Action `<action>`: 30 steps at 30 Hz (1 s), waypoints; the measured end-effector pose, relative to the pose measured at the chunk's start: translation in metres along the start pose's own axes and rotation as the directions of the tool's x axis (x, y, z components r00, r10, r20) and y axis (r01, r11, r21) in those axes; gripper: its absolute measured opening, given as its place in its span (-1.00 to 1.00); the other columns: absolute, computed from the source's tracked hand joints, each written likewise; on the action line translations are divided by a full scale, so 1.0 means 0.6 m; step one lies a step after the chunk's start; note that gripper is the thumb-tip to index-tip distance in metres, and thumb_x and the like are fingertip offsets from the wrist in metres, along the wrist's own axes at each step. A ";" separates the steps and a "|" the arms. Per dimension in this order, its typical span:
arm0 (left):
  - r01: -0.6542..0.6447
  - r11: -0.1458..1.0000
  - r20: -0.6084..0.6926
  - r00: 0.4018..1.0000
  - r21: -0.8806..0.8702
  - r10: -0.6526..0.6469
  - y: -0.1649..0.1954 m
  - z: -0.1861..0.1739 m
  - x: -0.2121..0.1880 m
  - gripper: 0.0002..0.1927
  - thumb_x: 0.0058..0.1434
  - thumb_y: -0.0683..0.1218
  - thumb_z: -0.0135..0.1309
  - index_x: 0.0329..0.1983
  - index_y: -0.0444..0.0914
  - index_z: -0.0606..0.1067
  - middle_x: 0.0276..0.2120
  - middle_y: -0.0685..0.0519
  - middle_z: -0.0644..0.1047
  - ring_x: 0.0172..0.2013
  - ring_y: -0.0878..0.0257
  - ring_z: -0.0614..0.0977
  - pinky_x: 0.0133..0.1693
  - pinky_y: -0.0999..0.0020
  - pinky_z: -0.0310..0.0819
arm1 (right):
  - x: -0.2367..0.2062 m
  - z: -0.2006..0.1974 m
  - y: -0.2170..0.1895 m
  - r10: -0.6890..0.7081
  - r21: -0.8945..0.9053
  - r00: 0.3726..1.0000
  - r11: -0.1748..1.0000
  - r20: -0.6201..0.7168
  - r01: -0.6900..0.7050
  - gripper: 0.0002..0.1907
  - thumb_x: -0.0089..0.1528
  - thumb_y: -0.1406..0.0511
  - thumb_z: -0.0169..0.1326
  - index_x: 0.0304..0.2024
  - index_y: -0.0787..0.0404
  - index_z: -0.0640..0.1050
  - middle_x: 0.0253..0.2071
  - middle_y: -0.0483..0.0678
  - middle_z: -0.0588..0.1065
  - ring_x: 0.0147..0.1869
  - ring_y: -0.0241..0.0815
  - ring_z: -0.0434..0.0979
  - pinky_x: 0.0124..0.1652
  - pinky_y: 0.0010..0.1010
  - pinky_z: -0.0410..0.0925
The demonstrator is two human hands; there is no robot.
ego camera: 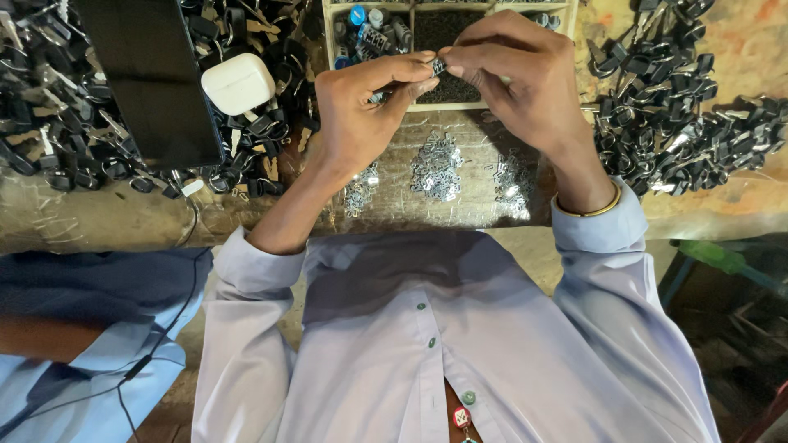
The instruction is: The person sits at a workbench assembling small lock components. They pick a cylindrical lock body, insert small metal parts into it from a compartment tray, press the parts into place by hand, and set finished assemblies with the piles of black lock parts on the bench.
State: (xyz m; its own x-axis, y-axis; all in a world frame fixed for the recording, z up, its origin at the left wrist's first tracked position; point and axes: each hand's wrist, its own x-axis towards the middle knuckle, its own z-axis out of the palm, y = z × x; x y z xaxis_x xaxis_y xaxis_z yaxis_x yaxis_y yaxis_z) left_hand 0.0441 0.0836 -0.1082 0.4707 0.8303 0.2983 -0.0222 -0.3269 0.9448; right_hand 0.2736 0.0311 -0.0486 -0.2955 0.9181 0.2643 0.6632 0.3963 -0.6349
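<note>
Head view, looking straight down the person's pale lilac shirt front to the worn bench top (98, 217). The left hand (361, 102) and the right hand (517, 74) meet above the bench, fingertips pinched together on one small dark metal piece (437, 66); both grips are narrow and closed on it, held in the air just over a shallow cream compartment tray (447, 105). The tray's left cell holds small blue and grey cylinders (371, 33). Below the hands, three loose clusters of tiny silvery metal clips (437, 168) lie on the bench. A heap of black-headed keys (681, 107) is spread to the right, and another like it to the left. On the left heap rest a white rounded plastic case (239, 82) and a flat black phone (148, 78). A gold bangle (593, 210) circles the right wrist. At lower left, another person's blue sleeve (90, 361) shows.
</note>
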 end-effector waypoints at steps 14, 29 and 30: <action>0.015 1.000 -0.002 1.000 -0.024 -0.015 0.011 -0.002 0.007 -0.83 0.27 -0.30 0.35 -0.10 -0.32 0.65 -0.08 -0.08 0.68 0.00 0.15 0.75 0.03 0.36 0.74 | -0.006 0.021 0.000 0.273 0.522 0.962 0.825 -0.029 -0.218 -0.87 0.49 0.61 0.15 0.07 0.44 0.59 0.11 0.05 0.51 -0.01 -0.27 0.63 -0.05 -0.49 0.53; 0.008 0.997 -0.021 1.000 -0.082 -0.009 0.006 -0.002 0.000 -0.82 0.29 -0.35 0.31 -0.07 -0.33 0.62 -0.06 -0.10 0.67 0.02 0.13 0.74 0.06 0.35 0.75 | 0.003 0.029 -0.016 0.263 0.494 0.964 0.845 -0.049 -0.206 -0.86 0.47 0.60 0.17 0.05 0.41 0.62 0.10 0.06 0.49 0.06 -0.16 0.66 -0.03 -0.41 0.55; 0.001 0.996 -0.029 1.000 -0.085 -0.004 0.006 -0.003 -0.001 -0.82 0.29 -0.35 0.31 -0.08 -0.33 0.62 -0.06 -0.10 0.67 0.03 0.11 0.74 0.07 0.34 0.75 | 0.003 0.032 -0.015 0.289 0.563 0.957 0.797 -0.039 -0.218 -0.86 0.47 0.60 0.17 0.05 0.40 0.62 0.10 0.06 0.49 0.05 -0.17 0.66 -0.06 -0.41 0.55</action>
State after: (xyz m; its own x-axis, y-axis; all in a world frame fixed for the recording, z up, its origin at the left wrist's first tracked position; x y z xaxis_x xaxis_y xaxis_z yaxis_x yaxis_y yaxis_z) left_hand 0.0422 0.0829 -0.1046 0.4446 0.8444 0.2987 -0.0962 -0.2866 0.9532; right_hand 0.2539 0.0288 -0.0563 -0.0640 0.9931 0.0979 0.2061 0.1091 -0.9724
